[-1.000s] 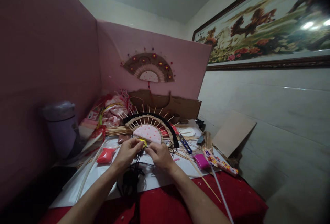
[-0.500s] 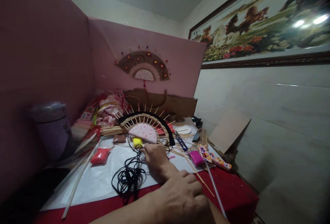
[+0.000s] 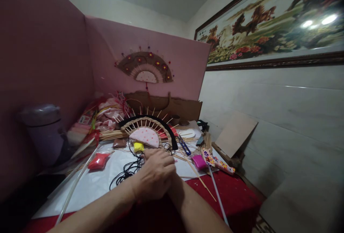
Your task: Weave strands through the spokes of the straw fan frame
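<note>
Cord [image 3: 126, 171], one stringy black tangle, lies on white sheet [image 3: 94, 190] beside left hand [image 3: 156, 174], bent over right hand [image 3: 151, 153]; what their fingers hold, I cannot tell. Two half-round fans [image 3: 144, 136] show behind.

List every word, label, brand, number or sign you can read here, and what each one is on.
None can be read.
Pale label in the pile of pink materials at the left: its marks are too small and blurred.
Small dark marks at the upper left of the framed picture: too small to read.
</note>
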`<state>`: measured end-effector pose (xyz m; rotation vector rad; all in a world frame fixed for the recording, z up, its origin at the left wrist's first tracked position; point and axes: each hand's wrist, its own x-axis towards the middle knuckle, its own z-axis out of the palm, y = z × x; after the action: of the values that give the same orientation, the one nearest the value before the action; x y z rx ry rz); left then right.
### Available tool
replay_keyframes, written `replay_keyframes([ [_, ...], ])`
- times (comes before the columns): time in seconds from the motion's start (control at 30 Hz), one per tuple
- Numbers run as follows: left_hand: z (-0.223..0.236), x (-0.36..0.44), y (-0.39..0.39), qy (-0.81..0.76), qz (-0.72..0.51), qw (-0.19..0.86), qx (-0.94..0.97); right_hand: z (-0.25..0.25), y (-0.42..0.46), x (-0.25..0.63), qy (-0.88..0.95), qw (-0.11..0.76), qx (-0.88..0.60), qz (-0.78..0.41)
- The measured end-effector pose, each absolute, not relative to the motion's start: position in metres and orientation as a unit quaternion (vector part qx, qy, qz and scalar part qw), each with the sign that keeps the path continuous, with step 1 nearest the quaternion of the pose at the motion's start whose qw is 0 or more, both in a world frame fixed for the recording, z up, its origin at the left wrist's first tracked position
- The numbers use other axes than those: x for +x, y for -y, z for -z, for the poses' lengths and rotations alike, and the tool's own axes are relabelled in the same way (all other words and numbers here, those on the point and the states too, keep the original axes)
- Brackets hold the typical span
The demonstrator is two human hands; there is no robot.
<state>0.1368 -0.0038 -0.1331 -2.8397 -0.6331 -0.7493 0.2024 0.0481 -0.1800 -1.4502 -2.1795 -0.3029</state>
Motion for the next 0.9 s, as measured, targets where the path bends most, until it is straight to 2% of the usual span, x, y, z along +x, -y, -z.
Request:
replay_keyframes([
  [0.13, 0.137, 0.17, 0.019, 0.121, 0.211, 0.002, -0.97, 0.172, -0.046, 0.204, 0.851, 0.211, -0.471, 0.096],
  [0.3, 0.138, 0.172, 0.024, 0.113, 0.169, 0.047, -0.978, 0.165, -0.046, 0.198, 0.842, 0.221, -0.483, 0.09],
  [0.43, 0.136, 0.15, 0.018, 0.104, 0.183, 0.057, -0.976, 0.166, -0.051, 0.197, 0.839, 0.217, -0.492, 0.082],
  [0.5, 0.132, 0.133, 0.014, 0.138, 0.216, 0.056, -0.965, 0.166, -0.056, 0.202, 0.842, 0.203, -0.495, 0.072],
  [0.6, 0.123, 0.099, 0.009, 0.296, 0.288, 0.036, -0.91, 0.165, -0.06, 0.212, 0.825, 0.222, -0.513, 0.08],
  [0.67, 0.119, 0.077, 0.007, 0.391, 0.26, -0.032, -0.882, 0.165, -0.061, 0.215, 0.808, 0.251, -0.525, 0.094],
  [0.73, 0.119, 0.061, 0.006, 0.421, 0.211, -0.099, -0.877, 0.166, -0.06, 0.215, 0.801, 0.266, -0.527, 0.099],
  [0.9, 0.121, 0.05, 0.022, 0.486, 0.135, -0.16, -0.849, 0.168, -0.061, 0.213, 0.783, 0.27, -0.552, 0.092],
])
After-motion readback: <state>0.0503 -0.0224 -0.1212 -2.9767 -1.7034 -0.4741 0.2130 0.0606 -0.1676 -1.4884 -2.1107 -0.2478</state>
